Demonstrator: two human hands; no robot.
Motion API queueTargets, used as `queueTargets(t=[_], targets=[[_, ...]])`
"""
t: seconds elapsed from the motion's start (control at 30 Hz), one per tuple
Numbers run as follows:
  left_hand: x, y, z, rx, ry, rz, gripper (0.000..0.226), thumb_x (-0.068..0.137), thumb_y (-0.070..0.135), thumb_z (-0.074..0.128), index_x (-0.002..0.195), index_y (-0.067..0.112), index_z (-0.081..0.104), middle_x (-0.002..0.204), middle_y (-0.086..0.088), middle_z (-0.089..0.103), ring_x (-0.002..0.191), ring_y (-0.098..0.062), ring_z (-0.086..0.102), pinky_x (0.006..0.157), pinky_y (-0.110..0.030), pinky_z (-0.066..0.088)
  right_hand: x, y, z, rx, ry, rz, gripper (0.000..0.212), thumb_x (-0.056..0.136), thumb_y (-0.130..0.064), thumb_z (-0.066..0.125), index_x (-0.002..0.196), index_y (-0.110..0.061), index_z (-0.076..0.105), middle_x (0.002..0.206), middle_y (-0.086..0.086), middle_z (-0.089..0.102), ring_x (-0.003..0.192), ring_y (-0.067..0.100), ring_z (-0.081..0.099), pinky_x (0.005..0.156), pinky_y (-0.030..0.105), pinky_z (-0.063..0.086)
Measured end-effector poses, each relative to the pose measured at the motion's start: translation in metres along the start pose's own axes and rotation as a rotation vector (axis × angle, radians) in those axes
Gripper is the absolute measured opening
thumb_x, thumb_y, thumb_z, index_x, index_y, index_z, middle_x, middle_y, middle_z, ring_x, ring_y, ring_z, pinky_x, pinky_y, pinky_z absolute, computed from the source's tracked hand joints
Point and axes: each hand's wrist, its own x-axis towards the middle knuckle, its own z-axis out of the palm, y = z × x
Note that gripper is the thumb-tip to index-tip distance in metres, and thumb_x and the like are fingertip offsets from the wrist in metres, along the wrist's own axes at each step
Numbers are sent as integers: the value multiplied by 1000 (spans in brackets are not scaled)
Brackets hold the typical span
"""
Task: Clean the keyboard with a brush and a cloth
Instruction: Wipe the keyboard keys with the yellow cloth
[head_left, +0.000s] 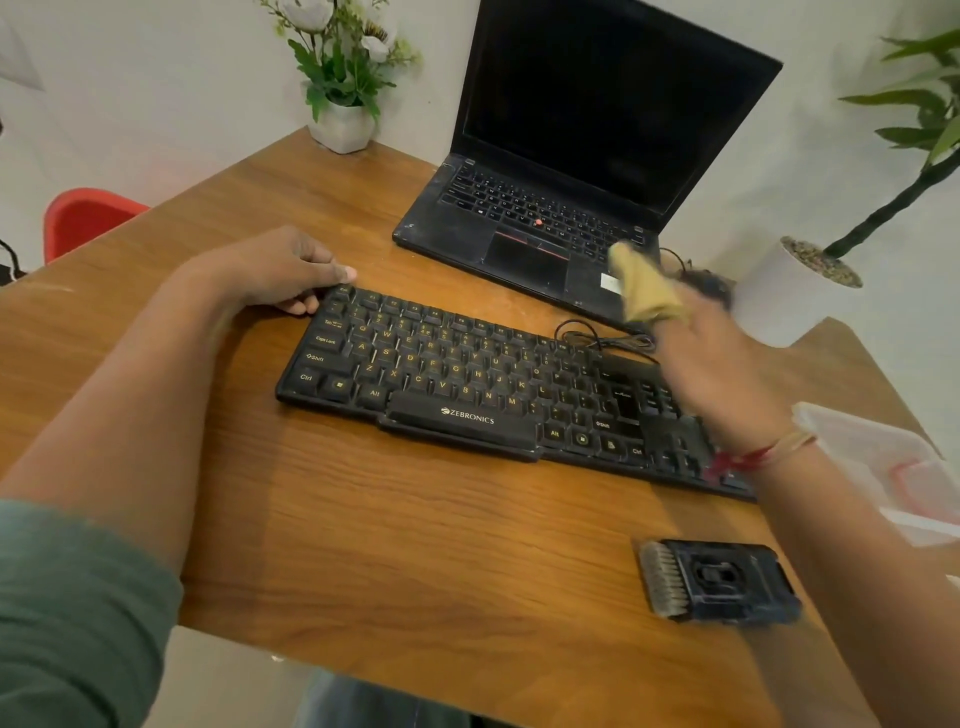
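Holding a keyboard steady while a cloth hangs over it

A black keyboard with yellow letters lies at a slant across the middle of a wooden table. The left hand grips its far left corner: the thumb lies along the top edge and the other fingers curl against the left side. A green sleeve covers the upper part of that arm.

The right hand is raised above the keyboard's right end and appears blurred. It holds a yellowish cloth, which sticks up from the fingers in front of the laptop; the blur hides exactly how the fingers close on it. A red and pale thread band circles that wrist.

The brush, dark and blocky with pale bristles pointing left, lies on the table near the front edge, on the near side of the keyboard's right end and apart from both hands.

Behind the keyboard stands an open black laptop with a dark screen. The keyboard's cable loops between the two. A white pot of white flowers sits at the far corner. A clear plastic container sits at the right edge. A white planter stands beyond the table on the right, and a red chair shows on the left.
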Motion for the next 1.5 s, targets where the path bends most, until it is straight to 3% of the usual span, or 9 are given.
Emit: queueTargets(t=[0.1, 0.17, 0.27, 0.47, 0.57, 1.1, 1.23, 1.4, 1.5], targets=[[0, 0, 0, 2, 2, 1, 33, 97, 35, 56, 73, 12, 58, 58, 0, 53, 52, -10, 46, 48, -16, 40, -25, 0, 32, -214, -336, -175, 29, 101, -21, 33, 127, -26, 46, 120, -5, 55, 105, 16, 54, 86, 33, 46], [0, 0, 0, 7, 6, 5, 32, 97, 35, 56, 73, 12, 58, 56, 2, 53, 48, -7, 47, 45, -13, 41, -38, 0, 44, -319, -466, -240, 53, 100, -20, 35, 149, -30, 19, 156, -8, 19, 144, 15, 15, 119, 38, 13], [1, 0, 1, -3, 13, 2, 31, 97, 33, 56, 76, 10, 60, 50, 5, 52, 39, -1, 46, 38, -10, 39, -49, -2, 41, -286, -610, -366, 59, 100, -23, 33, 149, -41, 3, 156, -19, -4, 143, 2, -9, 118, 33, -10], [0, 1, 0, -7, 6, -6, 30, 96, 34, 56, 85, 6, 63, 54, 2, 53, 48, -8, 46, 39, -10, 40, -41, 29, 24, -486, -535, -145, 62, 101, -28, 30, 145, -48, -11, 156, -10, -19, 145, 16, -18, 116, 46, -14], [1, 1, 1, -5, 7, -15, 31, 96, 34, 56, 89, 5, 64, 54, 3, 53, 49, -8, 46, 43, -13, 41, -59, 23, 24, -462, -655, -274, 62, 101, -35, 28, 137, -57, -18, 151, -13, -28, 139, 12, -27, 114, 44, -19], [-3, 1, 1, -14, 20, -15, 39, 98, 31, 54, 104, -6, 63, 60, -2, 52, 53, -11, 46, 51, -19, 40, -59, 32, 2, -460, -670, -197, 61, 101, -37, 28, 134, -57, -19, 153, -10, -29, 141, 14, -28, 113, 42, -18], [-2, 1, 2, -20, 42, -21, 44, 97, 31, 56, 106, -11, 60, 58, -1, 50, 45, -6, 46, 40, -10, 41, -73, 29, 1, -454, -791, -301, 64, 101, -37, 28, 136, -53, -23, 147, -16, -36, 135, 8, -35, 107, 33, -23], [-3, 3, 4, -6, 45, -11, 44, 98, 30, 55, 109, -12, 60, 60, -3, 50, 48, -9, 46, 38, -8, 39, -57, 43, -3, -442, -659, -182, 60, 100, -42, 26, 135, -50, -22, 146, -16, -31, 138, 6, -28, 118, 43, -7], [-2, 2, 3, -6, 52, -17, 43, 98, 29, 55, 108, -12, 61, 58, -2, 50, 51, -11, 45, 38, -9, 39, -68, 36, 6, -453, -710, -281, 60, 100, -48, 22, 142, -45, -21, 148, -14, -33, 137, 5, -32, 114, 35, -20]])
